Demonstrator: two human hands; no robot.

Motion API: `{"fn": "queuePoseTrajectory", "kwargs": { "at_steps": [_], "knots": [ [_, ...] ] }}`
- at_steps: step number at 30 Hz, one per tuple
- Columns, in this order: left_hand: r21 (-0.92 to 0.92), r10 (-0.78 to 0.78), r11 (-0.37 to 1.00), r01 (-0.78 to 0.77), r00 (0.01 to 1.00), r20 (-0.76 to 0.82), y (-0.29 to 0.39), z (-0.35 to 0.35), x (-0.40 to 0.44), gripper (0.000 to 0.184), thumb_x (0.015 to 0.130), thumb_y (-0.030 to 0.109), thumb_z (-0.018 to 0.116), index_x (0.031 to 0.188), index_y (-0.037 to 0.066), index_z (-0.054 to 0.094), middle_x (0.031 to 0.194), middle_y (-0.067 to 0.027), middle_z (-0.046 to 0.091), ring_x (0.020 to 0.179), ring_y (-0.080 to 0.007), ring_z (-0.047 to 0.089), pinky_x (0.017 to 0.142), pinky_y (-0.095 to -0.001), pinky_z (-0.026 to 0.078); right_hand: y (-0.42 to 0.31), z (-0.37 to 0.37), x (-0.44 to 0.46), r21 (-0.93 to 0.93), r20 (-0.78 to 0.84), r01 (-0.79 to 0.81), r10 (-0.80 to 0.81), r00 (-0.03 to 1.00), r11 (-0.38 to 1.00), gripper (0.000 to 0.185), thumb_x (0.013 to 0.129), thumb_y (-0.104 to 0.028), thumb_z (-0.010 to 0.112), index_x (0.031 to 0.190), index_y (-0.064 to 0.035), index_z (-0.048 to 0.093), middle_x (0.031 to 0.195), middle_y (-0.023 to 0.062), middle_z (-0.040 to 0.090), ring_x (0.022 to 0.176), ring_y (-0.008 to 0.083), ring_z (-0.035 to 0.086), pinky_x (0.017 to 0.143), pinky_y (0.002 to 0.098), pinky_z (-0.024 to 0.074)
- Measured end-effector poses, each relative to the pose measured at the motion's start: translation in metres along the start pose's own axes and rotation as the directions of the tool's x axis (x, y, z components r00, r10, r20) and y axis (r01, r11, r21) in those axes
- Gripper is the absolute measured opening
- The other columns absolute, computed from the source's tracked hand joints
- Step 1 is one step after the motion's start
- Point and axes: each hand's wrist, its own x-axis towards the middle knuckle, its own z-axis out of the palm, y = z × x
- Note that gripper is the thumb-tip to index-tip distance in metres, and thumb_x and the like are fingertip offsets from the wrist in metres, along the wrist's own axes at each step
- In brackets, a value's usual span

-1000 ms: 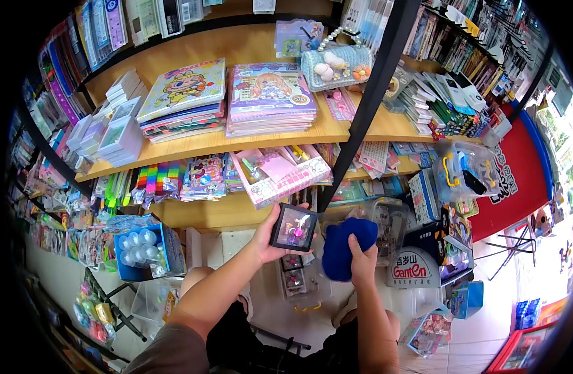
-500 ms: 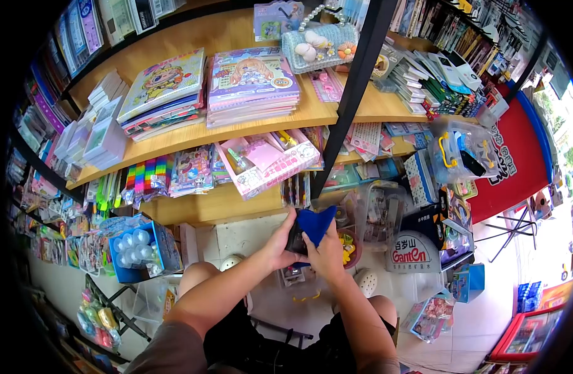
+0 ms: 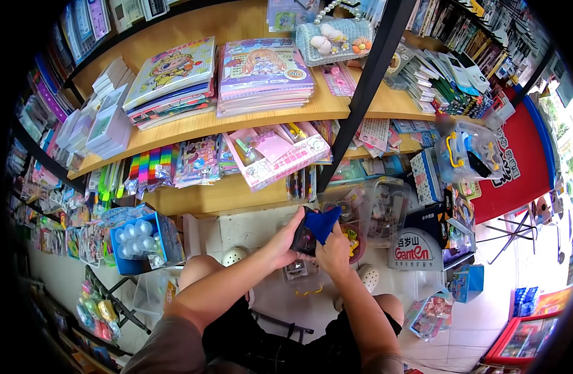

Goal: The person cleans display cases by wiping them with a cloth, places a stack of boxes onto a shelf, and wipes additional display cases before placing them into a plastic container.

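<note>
My left hand (image 3: pixel 285 243) is wrapped around a black rectangular object (image 3: pixel 305 240) with a dark, shiny face; its exact kind is unclear. In my right hand (image 3: pixel 334 252) a blue cloth (image 3: pixel 324 223) is gripped, its loose corner standing up over the black object's upper right edge. Both hands are close together above my lap. Just beyond the right hand sits a reddish round tub (image 3: pixel 359 246) with yellow pieces in it, partly hidden. Below the hands a clear plastic box (image 3: pixel 302 277) with a yellow handle stands on the floor.
A wooden shelf (image 3: pixel 249 124) with stacked picture books (image 3: pixel 264 78) runs in front. A black post (image 3: pixel 367 87) rises at its right. Clear bins (image 3: pixel 386 209) and a Ganten carton (image 3: pixel 415 250) stand to the right, and a blue box of clear-topped items (image 3: pixel 137 243) to the left.
The blue cloth has shifted toward the right side of the black object, and more of its dark face shows. The right hand has moved slightly right and down. The view has shifted slightly.
</note>
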Motion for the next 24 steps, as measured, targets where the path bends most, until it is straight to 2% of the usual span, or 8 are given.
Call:
{"fn": "queuePoseTrajectory", "kwargs": {
  "at_steps": [2, 5, 9, 12, 15, 16, 20, 24],
  "knots": [
    [0.007, 0.034, 0.999, -0.034, 0.999, -0.028, 0.006, 0.003, -0.004, 0.049, 0.089, 0.061, 0.042, 0.12, 0.025, 0.051, 0.108, 0.0006, 0.061, 0.092, -0.0137, 0.06, 0.074, -0.0441, 0.049, 0.005, 0.002, -0.004, -0.043, 0.057, -0.081, 0.083, 0.995, 0.996, 0.038, 0.072, -0.001, 0.058, 0.108, -0.0106, 0.065, 0.115, 0.0189, 0.057, 0.085, 0.0372, 0.063, 0.071, 0.0412, 0.0512],
    [0.043, 0.118, 0.992, -0.119, 0.993, 0.027, 0.006, -0.007, 0.003, 0.045, 0.091, 0.057, 0.043, 0.119, 0.023, 0.052, 0.105, -0.0009, 0.061, 0.087, -0.0106, 0.059, 0.069, -0.0356, 0.05, 0.015, 0.009, -0.006, -0.083, -0.023, -0.074, 0.072, 0.997, 0.994, 0.024, 0.063, -0.004, 0.062, 0.087, -0.0036, 0.066, 0.097, 0.0176, 0.059, 0.07, 0.037, 0.061, 0.062, 0.0439, 0.0511],
    [0.026, 0.147, 0.989, -0.148, 0.989, 0.026, 0.002, -0.008, 0.005, 0.043, 0.094, 0.049, 0.046, 0.123, 0.018, 0.051, 0.103, -0.0006, 0.06, 0.083, -0.007, 0.058, 0.06, -0.0245, 0.047, 0.019, 0.011, -0.01, -0.177, 0.003, -0.101, 0.103, 0.995, 0.979, 0.019, 0.061, -0.005, 0.062, 0.08, -0.0001, 0.064, 0.091, 0.0173, 0.058, 0.068, 0.036, 0.061, 0.06, 0.0434, 0.0509],
    [0.227, 0.19, 0.958, -0.174, 0.98, -0.052, 0.005, 0.003, -0.001, 0.049, 0.093, 0.045, 0.049, 0.129, 0.012, 0.048, 0.108, -0.0002, 0.059, 0.089, -0.0074, 0.056, 0.069, -0.0247, 0.047, 0.008, 0.004, -0.007, -0.235, 0.023, -0.101, 0.109, 0.994, 0.967, 0.016, 0.06, -0.005, 0.062, 0.075, 0.0006, 0.063, 0.09, 0.0172, 0.059, 0.067, 0.0353, 0.062, 0.059, 0.0428, 0.051],
    [0.271, 0.219, 0.944, -0.189, 0.972, -0.085, 0.006, 0.004, 0.001, 0.055, 0.093, 0.043, 0.052, 0.133, 0.006, 0.046, 0.115, -0.001, 0.058, 0.098, -0.0082, 0.054, 0.08, -0.0248, 0.046, 0.008, 0.003, -0.007, -0.239, 0.081, -0.058, 0.079, 0.994, 0.969, 0.013, 0.061, -0.005, 0.06, 0.072, 0.0004, 0.063, 0.09, 0.0174, 0.06, 0.065, 0.035, 0.062, 0.059, 0.0425, 0.0512],
    [0.242, 0.2, 0.955, -0.169, 0.974, -0.11, 0.007, 0.005, 0.0, 0.056, 0.092, 0.043, 0.053, 0.132, 0.004, 0.047, 0.119, -0.0028, 0.056, 0.104, -0.0091, 0.052, 0.088, -0.0267, 0.043, 0.011, 0.003, -0.007, -0.235, 0.105, -0.026, 0.052, 0.993, 0.972, 0.012, 0.061, -0.006, 0.06, 0.071, 0.0003, 0.063, 0.09, 0.0174, 0.06, 0.065, 0.035, 0.062, 0.059, 0.0425, 0.0513],
    [0.245, 0.181, 0.958, -0.151, 0.977, -0.109, 0.015, 0.002, -0.002, 0.054, 0.091, 0.044, 0.054, 0.13, 0.007, 0.049, 0.115, -0.0005, 0.057, 0.097, -0.0074, 0.054, 0.08, -0.0246, 0.046, 0.005, 0.0, -0.012, -0.251, 0.296, 0.02, 0.057, 0.953, 0.968, 0.013, 0.059, -0.006, 0.061, 0.07, 0.0019, 0.061, 0.091, 0.0167, 0.062, 0.065, 0.0366, 0.061, 0.059, 0.044, 0.0497],
    [0.28, 0.197, 0.945, -0.169, 0.978, -0.073, 0.01, -0.002, 0.003, 0.047, 0.097, 0.042, 0.042, 0.131, 0.011, 0.046, 0.11, -0.0015, 0.058, 0.089, -0.0085, 0.059, 0.074, -0.0254, 0.05, 0.003, -0.002, -0.017, -0.162, 0.275, -0.013, 0.058, 0.96, 0.987, 0.012, 0.062, -0.008, 0.062, 0.07, 0.0016, 0.06, 0.089, 0.0186, 0.062, 0.066, 0.0379, 0.061, 0.06, 0.0443, 0.0498]
  ]
}}
